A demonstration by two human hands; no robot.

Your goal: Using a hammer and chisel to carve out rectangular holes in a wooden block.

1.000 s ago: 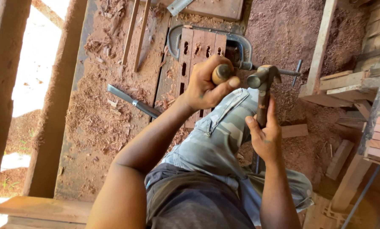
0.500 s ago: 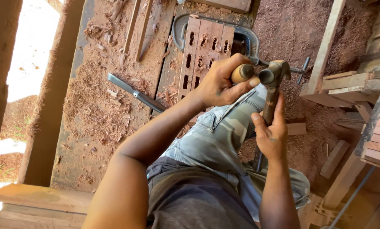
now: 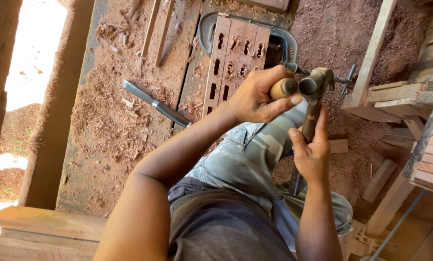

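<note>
Wood shavings and reddish sawdust cover the workbench [image 3: 124, 145], which fills the left and centre of the frame. Left hand [image 3: 257, 96], centre right: the fist is wrapped around a chisel's round wooden handle [image 3: 284, 88], whose blunt end shows beyond the thumb. The left forearm rises diagonally from the lower centre toward the upper right, elbow bent and wrist nearly straight. Right hand [image 3: 312, 157], just below and to the right: the fingers are curled around the shaft of a hammer [image 3: 314, 96], with the thumb laid along the shaft and pointing up the frame. The right forearm runs almost vertically from the lower edge. The hammer's steel head sits just beside the handle's end, at the same height; whether the two touch cannot be told.

Slotted wooden slats [image 3: 235, 58], upper centre, stand side by side in a metal C-clamp [image 3: 279, 46], whose screw bar extends right behind the hammer head. The chisel's blade is hidden behind the left hand. A second chisel [image 3: 156, 104] with a dark handle lies loose on the bench, left of the slats, well apart from both hands. The person's knee in pale jeans [image 3: 255, 154] sits under the hands. Stacked timber offcuts [image 3: 400, 94] occupy the right edge.
</note>
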